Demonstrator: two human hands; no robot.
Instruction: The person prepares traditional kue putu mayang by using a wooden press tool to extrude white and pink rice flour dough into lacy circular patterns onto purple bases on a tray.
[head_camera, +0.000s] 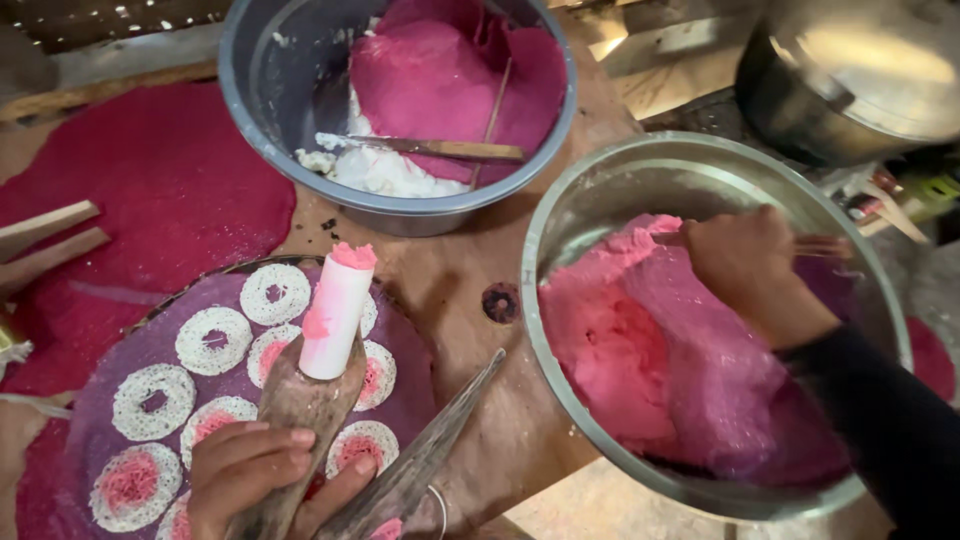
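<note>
Head view | left hand grips wooden paddle | white cylinder upright, tilted right

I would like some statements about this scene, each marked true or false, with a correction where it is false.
1. The left hand holds a wooden paddle carrying a white and pink dough roll. True.
2. The right hand is inside the grey plastic basin. False: it reaches into the steel bowl of pink dough.
3. The ring-shaped pieces lie on a purple mat. True.
4. The grey basin is empty. False: it holds pink and white dough and a wooden stick.
</note>
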